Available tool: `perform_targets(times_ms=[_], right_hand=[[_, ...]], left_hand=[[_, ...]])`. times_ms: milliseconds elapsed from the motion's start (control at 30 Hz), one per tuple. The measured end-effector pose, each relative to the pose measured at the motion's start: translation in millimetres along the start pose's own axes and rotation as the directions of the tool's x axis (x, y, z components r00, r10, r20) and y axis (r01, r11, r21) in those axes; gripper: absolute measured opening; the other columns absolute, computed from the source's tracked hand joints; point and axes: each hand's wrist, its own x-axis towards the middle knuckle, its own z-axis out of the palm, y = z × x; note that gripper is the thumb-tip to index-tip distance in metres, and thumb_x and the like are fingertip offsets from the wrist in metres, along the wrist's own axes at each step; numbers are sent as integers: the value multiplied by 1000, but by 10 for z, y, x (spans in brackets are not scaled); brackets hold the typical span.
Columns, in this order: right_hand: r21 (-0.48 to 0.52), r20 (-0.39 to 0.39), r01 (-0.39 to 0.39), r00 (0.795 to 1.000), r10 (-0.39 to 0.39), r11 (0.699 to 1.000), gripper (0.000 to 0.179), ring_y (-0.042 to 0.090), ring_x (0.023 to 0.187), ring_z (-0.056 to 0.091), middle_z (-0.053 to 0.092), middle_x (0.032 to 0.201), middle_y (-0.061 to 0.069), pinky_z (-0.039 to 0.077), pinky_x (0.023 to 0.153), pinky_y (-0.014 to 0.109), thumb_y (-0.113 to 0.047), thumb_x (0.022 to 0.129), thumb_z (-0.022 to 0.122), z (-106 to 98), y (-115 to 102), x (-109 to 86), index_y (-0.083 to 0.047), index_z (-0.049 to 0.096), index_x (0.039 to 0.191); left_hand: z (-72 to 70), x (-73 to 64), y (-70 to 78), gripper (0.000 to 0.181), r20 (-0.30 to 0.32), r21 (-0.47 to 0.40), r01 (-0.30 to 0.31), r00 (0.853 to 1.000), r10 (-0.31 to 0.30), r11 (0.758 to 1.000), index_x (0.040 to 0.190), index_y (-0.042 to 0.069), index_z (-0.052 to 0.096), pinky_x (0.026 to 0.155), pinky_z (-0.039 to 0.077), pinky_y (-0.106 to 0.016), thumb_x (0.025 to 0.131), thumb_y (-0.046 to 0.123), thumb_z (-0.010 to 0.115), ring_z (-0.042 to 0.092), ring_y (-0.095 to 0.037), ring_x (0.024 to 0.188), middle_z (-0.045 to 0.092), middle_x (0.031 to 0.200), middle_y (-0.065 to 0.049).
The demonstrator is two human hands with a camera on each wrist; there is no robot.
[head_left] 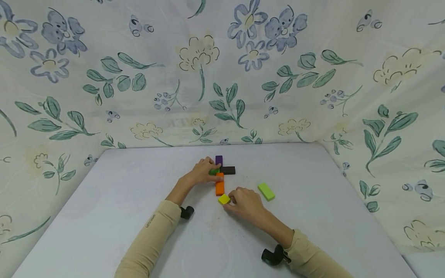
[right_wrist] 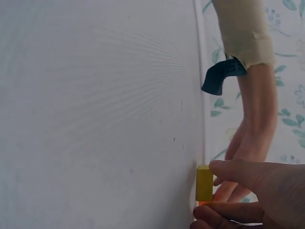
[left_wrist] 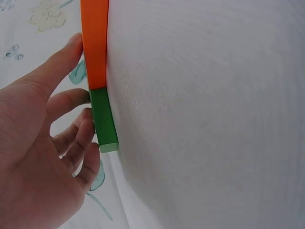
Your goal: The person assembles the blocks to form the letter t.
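My left hand (head_left: 201,171) rests over the line of blocks; its thumb and fingers touch the orange blocks (head_left: 219,189) and the green block (head_left: 213,172). In the left wrist view, the thumb lies at the orange block (left_wrist: 96,52), and the bent fingers are along the green block (left_wrist: 104,117). My right hand (head_left: 247,202) pinches a yellow block (right_wrist: 204,186) between thumb and fingers, close to the near end of the orange line and turned at an angle to it. A purple block (head_left: 219,160) and a black block (head_left: 228,170) lie just beyond the left fingers.
A lime green block (head_left: 266,192) lies on the white table (head_left: 306,216) to the right of the right hand. Behind the table hangs a floral cloth (head_left: 167,85). Dark wrist-worn devices (head_left: 272,256) sit below both wrists.
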Motion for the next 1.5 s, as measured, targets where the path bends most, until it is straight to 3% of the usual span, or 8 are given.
perform_targets(times_ms=[400, 767, 1500], right_hand=[[-11, -13, -8, 1000, 8, 1000, 41, 8, 62, 51, 69, 80, 0, 44, 58, 17, -42, 81, 79, -88, 67, -5, -10, 76, 107], [24, -25, -7, 1000, 8, 1000, 39, 8, 63, 54, 71, 84, 1, 43, 52, 15, -40, 82, 78, -182, 139, -37, -11, 75, 107], [-20, -52, -35, 998, 34, 999, 34, 9, 66, 57, 72, 86, 1, 44, 52, 17, -37, 81, 79, -238, 284, -110, -14, 75, 106]], left_hand=[[-12, -8, 6, 68, 8, -10, 4, 1000, -4, 1000, 142, 15, 51, 93, 45, -40, 86, 49, 70, 45, -29, 110, 51, 130, -16], [-29, -14, 14, 67, 3, -17, -6, 1000, 6, 1000, 142, 14, 52, 90, 44, -39, 86, 48, 71, 46, -29, 109, 51, 128, -16], [-5, 7, -8, 67, 11, -7, 3, 1000, -3, 1000, 142, 17, 51, 94, 46, -40, 86, 49, 70, 46, -29, 112, 50, 130, -16]])
